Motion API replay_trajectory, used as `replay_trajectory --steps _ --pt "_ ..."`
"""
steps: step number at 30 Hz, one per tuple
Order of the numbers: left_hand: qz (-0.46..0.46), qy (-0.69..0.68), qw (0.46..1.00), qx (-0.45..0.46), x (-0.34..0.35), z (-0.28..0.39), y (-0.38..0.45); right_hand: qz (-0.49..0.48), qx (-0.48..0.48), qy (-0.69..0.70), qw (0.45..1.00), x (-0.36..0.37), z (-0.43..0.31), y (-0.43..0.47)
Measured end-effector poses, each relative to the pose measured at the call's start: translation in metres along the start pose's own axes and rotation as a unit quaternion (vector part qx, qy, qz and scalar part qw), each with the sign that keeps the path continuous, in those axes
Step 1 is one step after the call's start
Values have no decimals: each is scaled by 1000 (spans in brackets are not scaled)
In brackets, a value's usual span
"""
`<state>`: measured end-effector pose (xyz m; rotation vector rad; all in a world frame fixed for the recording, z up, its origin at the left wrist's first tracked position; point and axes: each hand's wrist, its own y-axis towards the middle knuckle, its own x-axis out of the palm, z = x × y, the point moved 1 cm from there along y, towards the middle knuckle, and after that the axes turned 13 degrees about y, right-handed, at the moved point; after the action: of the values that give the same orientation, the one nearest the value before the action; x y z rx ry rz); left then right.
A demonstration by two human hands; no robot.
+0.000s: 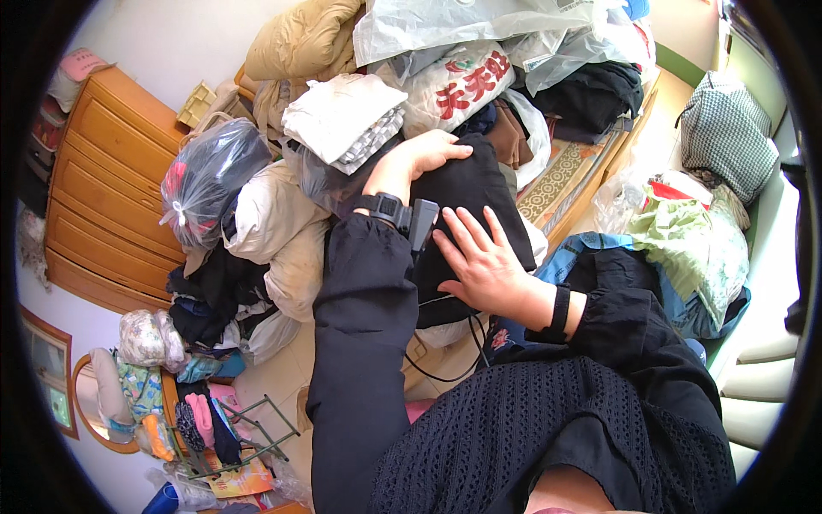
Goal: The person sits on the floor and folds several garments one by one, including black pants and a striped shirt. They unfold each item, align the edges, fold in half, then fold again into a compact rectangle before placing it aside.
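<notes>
A folded black garment (472,193) lies before me on a pile of clothes. My right hand (481,257) rests flat on it near the middle, fingers spread. At its far edge, my left hand (424,154) bends to the right, thumb lying on the fabric; its other fingers are mostly hidden, so I cannot tell whether it grips the cloth. A black strap with a small dark device (420,225) sits on my left wrist, another black strap (559,311) on my right. Folded white clothing (343,115) is stacked just left of my left hand.
Beyond lie a printed white plastic bag (456,87) and a beige quilt (302,38). A tied clear bag (215,180) stands left, by a wooden chest of drawers (122,186). A black cable (443,379) hangs below the garment. Rightward is a blue bag of clothes (700,315).
</notes>
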<state>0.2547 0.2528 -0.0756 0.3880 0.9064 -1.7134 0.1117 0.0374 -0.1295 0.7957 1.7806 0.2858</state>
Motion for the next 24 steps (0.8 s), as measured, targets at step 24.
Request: replay_trajectory --steps 24 --pt "-11 94 959 -267 -61 -81 -143 14 64 -4 998 -31 60 -24"
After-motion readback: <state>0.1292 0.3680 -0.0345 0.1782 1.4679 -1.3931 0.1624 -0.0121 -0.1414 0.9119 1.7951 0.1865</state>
